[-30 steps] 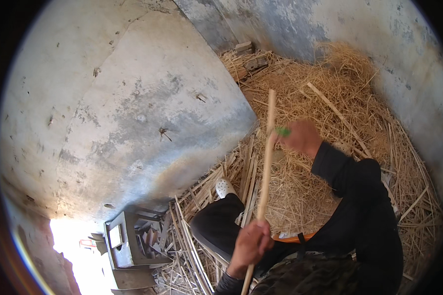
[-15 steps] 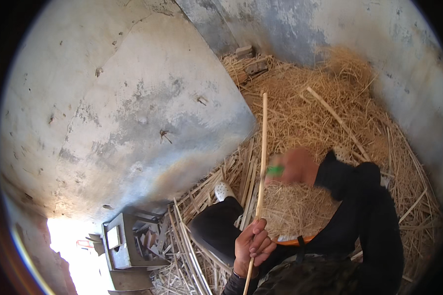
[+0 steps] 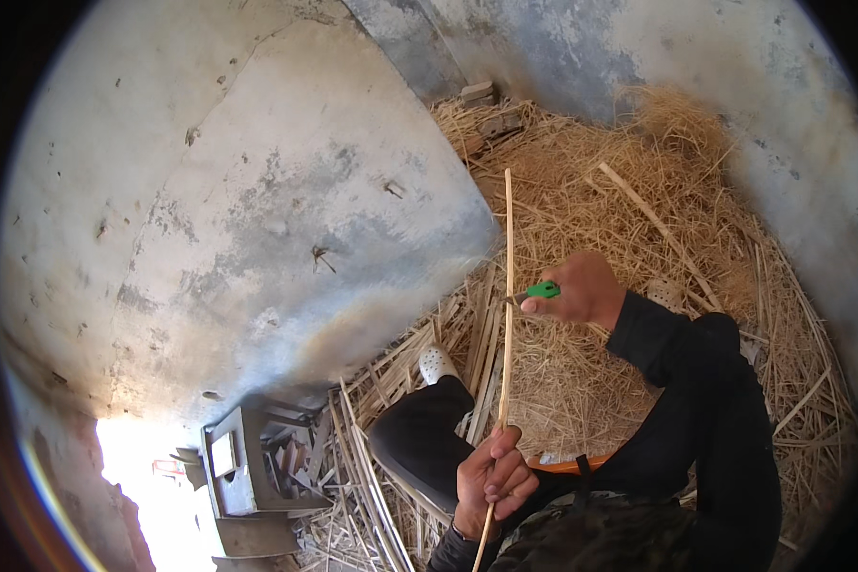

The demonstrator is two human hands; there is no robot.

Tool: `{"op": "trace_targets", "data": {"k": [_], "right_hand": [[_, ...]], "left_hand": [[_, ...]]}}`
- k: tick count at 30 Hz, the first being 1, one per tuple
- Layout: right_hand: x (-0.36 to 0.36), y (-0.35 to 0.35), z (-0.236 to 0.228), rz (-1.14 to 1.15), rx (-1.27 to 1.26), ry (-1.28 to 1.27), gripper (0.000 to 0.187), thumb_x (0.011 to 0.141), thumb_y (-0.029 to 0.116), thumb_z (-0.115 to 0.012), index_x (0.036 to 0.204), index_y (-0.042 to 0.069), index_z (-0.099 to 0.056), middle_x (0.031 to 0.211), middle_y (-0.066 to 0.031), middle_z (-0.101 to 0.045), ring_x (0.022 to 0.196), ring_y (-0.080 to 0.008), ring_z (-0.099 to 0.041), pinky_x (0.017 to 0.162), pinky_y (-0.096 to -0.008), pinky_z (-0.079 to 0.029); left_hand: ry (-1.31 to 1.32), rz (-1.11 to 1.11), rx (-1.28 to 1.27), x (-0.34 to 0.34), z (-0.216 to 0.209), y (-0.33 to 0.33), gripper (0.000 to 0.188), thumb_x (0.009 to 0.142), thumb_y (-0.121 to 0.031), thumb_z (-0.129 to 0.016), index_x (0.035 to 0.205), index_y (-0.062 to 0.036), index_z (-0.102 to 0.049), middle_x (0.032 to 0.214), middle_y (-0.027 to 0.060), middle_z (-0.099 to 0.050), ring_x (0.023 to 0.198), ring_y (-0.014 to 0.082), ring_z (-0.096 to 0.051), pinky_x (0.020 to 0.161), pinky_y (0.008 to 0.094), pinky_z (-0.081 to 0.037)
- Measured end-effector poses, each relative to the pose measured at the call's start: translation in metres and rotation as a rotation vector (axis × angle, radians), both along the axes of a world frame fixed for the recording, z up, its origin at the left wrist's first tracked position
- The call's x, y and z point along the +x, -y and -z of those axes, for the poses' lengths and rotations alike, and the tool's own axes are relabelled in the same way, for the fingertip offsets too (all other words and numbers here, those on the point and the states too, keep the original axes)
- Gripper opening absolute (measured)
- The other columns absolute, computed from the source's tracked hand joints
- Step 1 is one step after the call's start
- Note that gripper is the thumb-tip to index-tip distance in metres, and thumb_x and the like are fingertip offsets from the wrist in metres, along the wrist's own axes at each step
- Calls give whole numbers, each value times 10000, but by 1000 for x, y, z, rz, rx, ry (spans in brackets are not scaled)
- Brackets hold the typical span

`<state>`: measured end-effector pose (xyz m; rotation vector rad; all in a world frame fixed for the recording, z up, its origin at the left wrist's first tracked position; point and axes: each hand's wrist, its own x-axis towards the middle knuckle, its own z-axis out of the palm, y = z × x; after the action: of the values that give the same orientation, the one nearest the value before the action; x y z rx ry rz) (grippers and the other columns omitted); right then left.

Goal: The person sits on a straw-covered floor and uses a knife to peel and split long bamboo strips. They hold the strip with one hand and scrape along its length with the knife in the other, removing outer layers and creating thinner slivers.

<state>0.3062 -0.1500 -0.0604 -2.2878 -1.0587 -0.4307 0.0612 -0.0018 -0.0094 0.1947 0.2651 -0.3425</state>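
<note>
Two closed fists: left hand [image 3: 491, 477] grips the thin stick [image 3: 507, 315], right hand [image 3: 586, 291] a green-handled knife [image 3: 536, 292] (blade against it).

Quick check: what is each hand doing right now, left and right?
Left hand: closed on the lower part of the thin stick.
Right hand: closed on a green-handled knife, its blade at the stick.

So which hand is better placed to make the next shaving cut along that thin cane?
Probably the right hand: it holds the green-handled knife with the blade against the cane partway up. The left hand grips the cane's lower part, steadying it.
</note>
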Motion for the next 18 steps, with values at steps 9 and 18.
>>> {"op": "trace_targets", "data": {"k": [9, 18], "right_hand": [[20, 14, -10, 36, 180, -233, 754, 758, 842, -411, 457, 159, -512, 374, 17, -350, 323, -126, -371, 326, -305, -275], [90, 42, 9, 296, 80, -50, 704, 851, 741, -426, 453, 162, -461, 409, 49, -303, 348, -102, -227, 352, -302, -190]], "left_hand": [[-88, 51, 284, -11, -17, 2, 316, 1035, -239, -237, 782, -122, -384, 387, -31, -316, 281, 78, -233, 320, 221, -254], [-86, 185, 267, -31, -20, 1, 307, 1039, -254, -293, 784, -105, -379, 425, -32, -304, 308, 94, -232, 386, 223, -248]]}}
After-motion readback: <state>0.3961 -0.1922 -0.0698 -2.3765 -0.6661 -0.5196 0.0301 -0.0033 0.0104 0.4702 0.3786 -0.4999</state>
